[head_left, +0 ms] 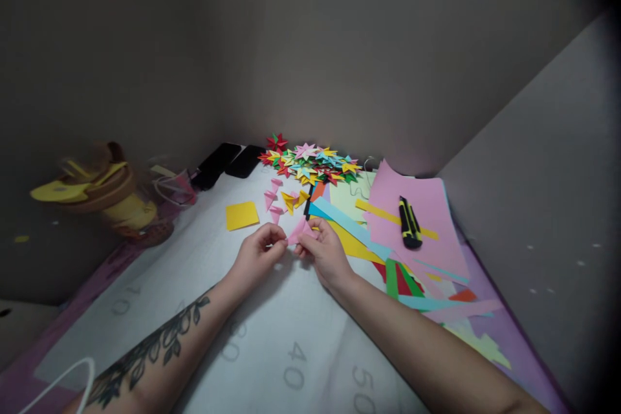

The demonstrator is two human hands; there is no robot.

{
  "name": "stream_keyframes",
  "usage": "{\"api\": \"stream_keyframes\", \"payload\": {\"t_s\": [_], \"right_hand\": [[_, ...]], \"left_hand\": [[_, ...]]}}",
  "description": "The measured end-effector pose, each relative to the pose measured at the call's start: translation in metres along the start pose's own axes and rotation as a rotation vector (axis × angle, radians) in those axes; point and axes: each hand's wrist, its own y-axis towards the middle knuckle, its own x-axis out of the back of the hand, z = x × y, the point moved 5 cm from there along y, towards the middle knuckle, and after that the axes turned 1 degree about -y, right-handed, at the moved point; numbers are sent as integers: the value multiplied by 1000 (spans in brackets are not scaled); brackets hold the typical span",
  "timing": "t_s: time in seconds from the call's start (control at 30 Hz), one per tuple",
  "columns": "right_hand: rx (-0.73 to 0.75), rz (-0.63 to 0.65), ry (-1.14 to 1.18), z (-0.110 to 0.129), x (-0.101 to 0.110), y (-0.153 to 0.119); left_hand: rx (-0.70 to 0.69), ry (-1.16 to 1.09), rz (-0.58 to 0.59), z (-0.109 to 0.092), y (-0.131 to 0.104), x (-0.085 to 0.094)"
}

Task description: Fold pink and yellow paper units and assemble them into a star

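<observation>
A small folded pink paper (pixel 299 231) is held between both hands above the white mat. My left hand (pixel 264 249) pinches its left corner between thumb and fingertips. My right hand (pixel 324 252) grips its right side, thumb in front and fingers curled behind. Just beyond the hands lie several folded pink pieces (pixel 270 199) and folded yellow pieces (pixel 294 201). Left of them sits a stack of square yellow paper (pixel 242 215). Farther back is a pile of many-coloured paper stars (pixel 310 162).
A black and yellow cutter (pixel 410 223) lies on pink sheets (pixel 436 200) at the right, with coloured strips (pixel 354 231) around them. Two black phone-like objects (pixel 245 162) lie at the back left. A pot-like container (pixel 130 207) stands at the left edge.
</observation>
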Motion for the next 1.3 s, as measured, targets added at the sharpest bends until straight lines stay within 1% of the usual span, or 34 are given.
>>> {"api": "stream_keyframes", "payload": {"t_s": [0.1,0.17,0.37,0.53,0.7,0.8,0.87,0.93,1.1,1.17,1.23,1.3], "right_hand": [[-19,-6,37,2,2,0],[-20,0,48,2,2,0],[15,21,5,-1,0,-2],[30,13,-12,0,0,-3],[47,46,-38,4,-4,-4],[48,25,-46,3,-4,-4],[45,17,-44,1,-4,-3],[41,22,-37,-1,-4,-3],[31,-7,3,-2,-3,-1],[23,-24,20,-1,-2,-1],[17,-25,43,1,-2,-1],[20,-19,56,2,-3,-1]], "left_hand": [[-38,83,13,-3,-1,1],[-20,95,-5,0,-1,3],[103,-62,-10,11,1,1],[138,-146,-22,11,1,-1],[184,-290,-15,13,1,-4],[185,-273,1,12,0,-6],[163,-214,4,11,0,-6],[103,-127,2,9,-1,-5],[-167,119,-4,-6,-4,-2],[-241,178,-10,-11,-5,-2],[-259,206,-18,-13,-7,-3],[-244,209,-28,-13,-7,-3]]}}
